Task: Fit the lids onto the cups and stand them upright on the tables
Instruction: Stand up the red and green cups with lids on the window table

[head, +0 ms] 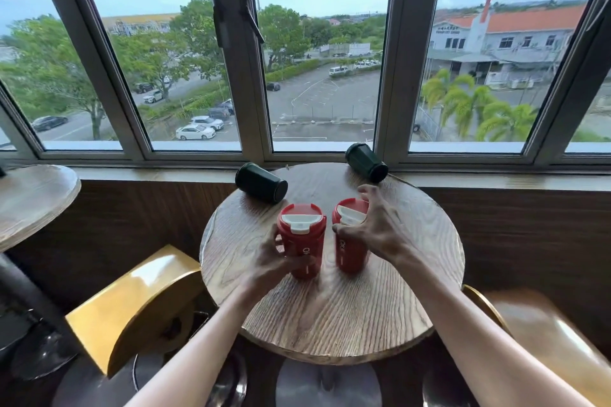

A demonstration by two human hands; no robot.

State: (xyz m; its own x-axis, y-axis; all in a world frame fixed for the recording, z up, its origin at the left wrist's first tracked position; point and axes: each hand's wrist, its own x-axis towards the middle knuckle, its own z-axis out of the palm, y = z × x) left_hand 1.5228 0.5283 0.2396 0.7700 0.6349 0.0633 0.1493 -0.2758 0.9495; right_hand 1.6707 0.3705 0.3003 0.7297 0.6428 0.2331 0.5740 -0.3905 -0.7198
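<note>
Two red cups stand upright side by side at the centre of the frame, just apart. The left red cup (302,241) sits right in front of the left hand (281,263), its left lid (300,220) on top, white flap facing up. The right red cup (350,254) is under the right hand (375,230), and the right lid (349,212) is half covered by the fingers. Behind them, two dark green cups lie on their sides at the far rim: one (261,182) up and to the left, one (366,162) up and to the right, by the window sill.

All of this is on a round wooden table (330,314) with bold grain. A second wooden table (33,201) shows at the left edge. There is a yellow chair (132,304) at lower left and a brown chair (545,340) at lower right. A wide window (231,53) fills the upper half, with a car park, trees and an orange-roofed building outside.

Now the hands: the left one is wrapped round the body of the left red cup, gripping it low. The right one comes down from above, fingers spread and clawed round the right lid, thumb at the near rim and fingertips over the far edge.
</note>
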